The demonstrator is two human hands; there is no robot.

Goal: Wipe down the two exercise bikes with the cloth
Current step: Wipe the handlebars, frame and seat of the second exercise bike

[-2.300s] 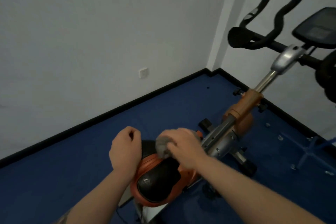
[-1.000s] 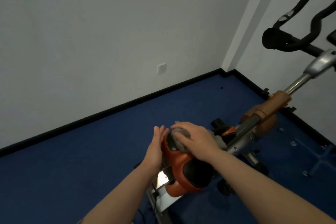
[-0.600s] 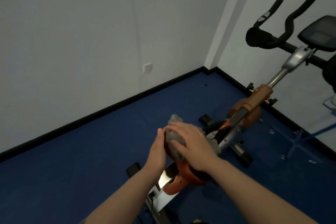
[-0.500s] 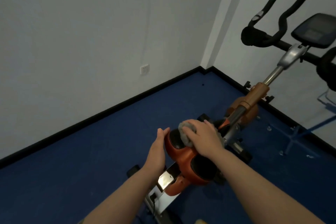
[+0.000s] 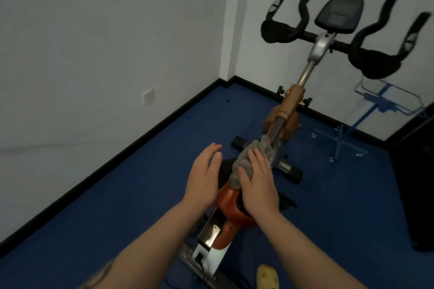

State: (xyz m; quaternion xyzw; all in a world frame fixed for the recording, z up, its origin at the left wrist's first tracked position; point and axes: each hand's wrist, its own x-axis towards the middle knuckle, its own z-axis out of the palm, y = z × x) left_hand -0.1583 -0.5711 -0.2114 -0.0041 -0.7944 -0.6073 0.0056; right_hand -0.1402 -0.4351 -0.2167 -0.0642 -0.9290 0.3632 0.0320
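Note:
An orange and black exercise bike (image 5: pixel 291 105) stands in front of me, its black handlebars (image 5: pixel 279 30) and console (image 5: pixel 338 13) at the upper right. Its orange saddle (image 5: pixel 231 204) lies just below my hands. My right hand (image 5: pixel 257 185) presses a crumpled grey cloth (image 5: pixel 249 159) flat onto the front of the saddle, fingers spread over it. My left hand (image 5: pixel 203 176) is flat against the saddle's left side, fingers straight, holding nothing. Only one bike is in view.
Blue carpet (image 5: pixel 117 195) covers the floor, bounded by white walls with a black skirting. A wall socket (image 5: pixel 148 96) sits on the left wall. A blue wheeled stand (image 5: pixel 352 129) with a clear tray is at the right. A dark object (image 5: pixel 415 171) fills the right edge.
My view has swung right, so the whole handlebar and console now show. My right hand has slid the cloth forward along the saddle towards its nose. My left hand stays beside the saddle.

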